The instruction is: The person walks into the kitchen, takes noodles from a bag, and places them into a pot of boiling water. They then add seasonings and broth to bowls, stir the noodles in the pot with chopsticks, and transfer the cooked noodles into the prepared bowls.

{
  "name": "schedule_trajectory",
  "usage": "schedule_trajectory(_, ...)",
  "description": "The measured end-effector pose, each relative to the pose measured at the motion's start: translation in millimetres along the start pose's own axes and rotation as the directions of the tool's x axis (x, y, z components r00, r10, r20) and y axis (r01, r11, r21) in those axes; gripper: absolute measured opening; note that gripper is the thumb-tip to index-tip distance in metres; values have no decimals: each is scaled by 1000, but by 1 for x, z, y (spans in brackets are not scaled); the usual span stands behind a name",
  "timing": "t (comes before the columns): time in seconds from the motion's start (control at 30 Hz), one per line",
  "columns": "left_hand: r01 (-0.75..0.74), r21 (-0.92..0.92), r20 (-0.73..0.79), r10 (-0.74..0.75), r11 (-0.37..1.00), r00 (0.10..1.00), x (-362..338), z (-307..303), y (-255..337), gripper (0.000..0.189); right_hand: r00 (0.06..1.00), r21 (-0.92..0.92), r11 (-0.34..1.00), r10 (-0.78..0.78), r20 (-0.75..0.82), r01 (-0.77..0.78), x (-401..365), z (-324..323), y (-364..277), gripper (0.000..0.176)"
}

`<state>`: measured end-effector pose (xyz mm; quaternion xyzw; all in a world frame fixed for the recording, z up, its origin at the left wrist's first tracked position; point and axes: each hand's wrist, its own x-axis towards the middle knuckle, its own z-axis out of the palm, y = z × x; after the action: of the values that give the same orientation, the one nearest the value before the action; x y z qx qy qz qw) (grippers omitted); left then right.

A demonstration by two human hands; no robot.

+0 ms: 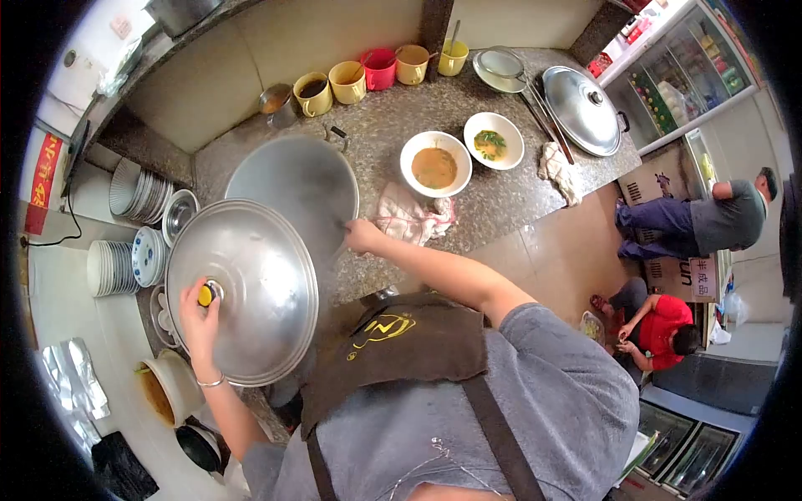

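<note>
My left hand [201,323] is closed around the yellow-topped knob of a large round metal lid [259,284], which is held tilted in front of a wide pot [284,171]. Behind the lid, part of the pot is hidden, and its inside looks grey and hazy. At the pot's right rim, my right hand [361,237] is closed; what its fingers hold is too small to make out. A crumpled cloth [409,215] lies just beyond this hand. Two white bowls stand on the counter, one with orange-brown liquid [434,168], the other with broth and greens [490,145].
Several cups [347,83] line the back wall. A second lidded pan [581,108] and another cloth [560,173] sit at the counter's right. Stacked plates [113,267] are on the left. Two people, one standing [710,217] and one in red [664,330], are at the right.
</note>
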<state>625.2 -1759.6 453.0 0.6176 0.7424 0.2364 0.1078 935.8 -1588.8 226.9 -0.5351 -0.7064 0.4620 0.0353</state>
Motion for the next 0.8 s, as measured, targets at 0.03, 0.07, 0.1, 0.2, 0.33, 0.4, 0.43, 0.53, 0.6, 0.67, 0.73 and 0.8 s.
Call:
schedule_trajectory(0.03, 29, 15, -17, -29, 999, 999, -2, -1, 0, 39, 1000, 3, 1000, -1, -1, 1, -1, 0, 1, 42)
schedule_trajectory(0.07, 32, 19, -18, -31, 999, 999, -3, -1, -2, 39, 996, 303, 949, 79, 32, -85, -3, -1, 3, 33)
schedule_trajectory(0.1, 29, 15, -6, -29, 999, 1000, -3, 0, -6, 38, 985, 569, 805, 142, 93, -170, -10, -5, 2, 26)
schedule_trajectory(0.2, 84, 53, 11, -84, 995, 996, -5, -4, -1, 38, 972, 665, 711, 136, 191, -231, -47, -38, -5, 42)
schedule_trajectory(0.33, 53, 10, -23, -52, 999, 998, -3, -3, -15, 38, 963, 903, 340, 34, 266, -262, -108, -84, -10, 45)
schedule_trajectory(0.4, 84, 13, -18, -83, 996, 996, 0, -8, -6, 39, 970, 909, 352, -11, 241, -222, -124, -97, -3, 46)
schedule_trajectory(0.43, 100, 9, -8, -100, 995, 995, 2, -9, -3, 39, 973, 922, 333, -49, 226, -198, -132, -104, -2, 46)
schedule_trajectory(0.53, 67, -42, -44, -69, 997, 997, 3, -7, -6, 39, 978, 944, 261, 8, 208, -202, -158, -123, -5, 46)
schedule_trajectory(0.6, 98, -63, -26, -100, 993, 995, 6, -10, -3, 39, 985, 955, 247, -6, 170, -164, -176, -133, 3, 47)
schedule_trajectory(0.67, 129, -88, -6, -130, 988, 991, 9, -8, -1, 39, 991, 964, 236, -17, 131, -124, -194, -144, 13, 48)
schedule_trajectory(0.73, 107, -79, -7, -108, 991, 994, 11, -2, -2, 39, 996, 986, 145, -28, 84, -79, -215, -154, 25, 50)
schedule_trajectory(0.8, 90, -83, 3, -90, 992, 996, 18, 4, -1, 39, 999, 983, 178, 10, 35, -36, -240, -166, 29, 51)
